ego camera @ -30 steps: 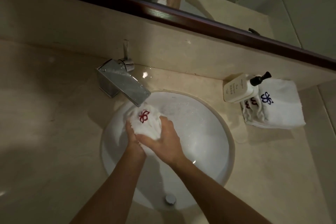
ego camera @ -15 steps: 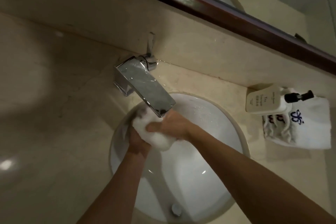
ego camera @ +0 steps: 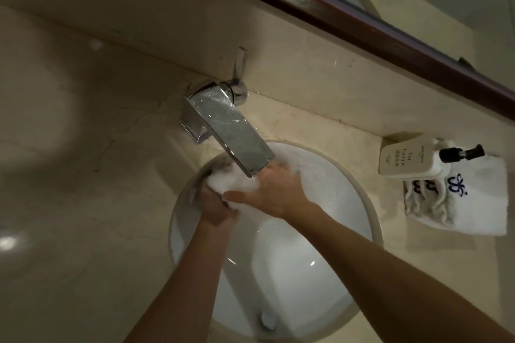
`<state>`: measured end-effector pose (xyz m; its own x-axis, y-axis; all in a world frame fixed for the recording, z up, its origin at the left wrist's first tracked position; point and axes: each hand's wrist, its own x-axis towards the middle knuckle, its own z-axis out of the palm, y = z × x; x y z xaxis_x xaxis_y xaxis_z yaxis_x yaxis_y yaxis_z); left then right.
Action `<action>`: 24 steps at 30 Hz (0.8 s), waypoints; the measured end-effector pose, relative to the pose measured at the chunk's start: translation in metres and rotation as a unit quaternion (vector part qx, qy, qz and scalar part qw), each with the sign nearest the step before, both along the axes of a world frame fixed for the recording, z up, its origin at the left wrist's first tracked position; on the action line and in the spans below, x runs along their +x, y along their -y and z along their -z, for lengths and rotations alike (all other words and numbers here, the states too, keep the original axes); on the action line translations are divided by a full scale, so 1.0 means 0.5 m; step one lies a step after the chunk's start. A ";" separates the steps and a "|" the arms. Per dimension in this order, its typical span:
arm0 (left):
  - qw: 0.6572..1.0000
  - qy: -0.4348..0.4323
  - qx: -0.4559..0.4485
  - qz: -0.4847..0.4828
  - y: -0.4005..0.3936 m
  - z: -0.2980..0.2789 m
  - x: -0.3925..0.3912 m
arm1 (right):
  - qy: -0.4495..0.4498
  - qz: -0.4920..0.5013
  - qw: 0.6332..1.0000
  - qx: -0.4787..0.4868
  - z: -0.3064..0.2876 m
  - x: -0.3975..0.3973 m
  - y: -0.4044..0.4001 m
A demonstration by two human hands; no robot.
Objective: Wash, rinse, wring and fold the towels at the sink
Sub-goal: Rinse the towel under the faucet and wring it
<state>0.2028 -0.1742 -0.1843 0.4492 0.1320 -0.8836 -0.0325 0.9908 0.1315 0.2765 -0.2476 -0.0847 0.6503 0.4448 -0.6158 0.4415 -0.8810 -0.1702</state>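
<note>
A small white towel (ego camera: 234, 182) is bunched up under the spout of the chrome faucet (ego camera: 228, 131), over the round white sink (ego camera: 342, 195). My left hand (ego camera: 216, 205) grips the towel from its left and underside. My right hand (ego camera: 271, 192) lies over the towel's right side with its thumb curled around it. Most of the towel is hidden between the two hands. I cannot tell whether water is running.
A stack of folded white towels (ego camera: 473, 203) with blue embroidery lies on the beige counter (ego camera: 83, 203) at the right, with a pump soap bottle (ego camera: 407, 160) against it. The drain plug (ego camera: 268, 319) sits at the basin's near side. A dark-framed mirror (ego camera: 362, 28) runs behind.
The towel's red embroidery has turned out of sight as both hands squeezed it closer under the spout. The camera has moved nearer and left, so everything sits further right in view.
</note>
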 end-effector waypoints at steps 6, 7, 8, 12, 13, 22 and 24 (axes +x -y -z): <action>0.999 0.041 -0.014 0.021 0.021 -0.013 -0.022 | -0.119 0.313 0.917 0.216 0.033 -0.023 0.046; 0.998 0.052 0.008 0.039 0.017 -0.017 -0.022 | -0.165 0.357 0.882 0.259 0.034 -0.026 0.053; 0.996 0.064 0.033 0.046 0.013 -0.023 -0.023 | -0.209 0.400 0.842 0.296 0.037 -0.030 0.062; 0.986 0.135 0.071 0.069 0.007 -0.047 -0.014 | -0.371 0.485 0.689 0.391 0.045 -0.048 0.098; 0.982 0.160 0.072 0.074 0.005 -0.055 -0.012 | -0.384 0.491 0.672 0.400 0.043 -0.053 0.100; 0.934 0.100 0.104 0.328 -0.040 -0.008 -0.024 | -0.139 0.240 0.927 0.251 0.021 -0.037 0.136; 0.927 0.083 0.126 0.344 -0.037 -0.017 -0.023 | -0.145 0.277 0.908 0.278 0.022 -0.039 0.156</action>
<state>0.1915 -0.1555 -0.1758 0.6314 -0.0431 -0.7743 0.5544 0.7233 0.4118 0.2572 -0.3256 -0.0958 0.7156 0.3942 -0.5767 -0.1768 -0.6964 -0.6955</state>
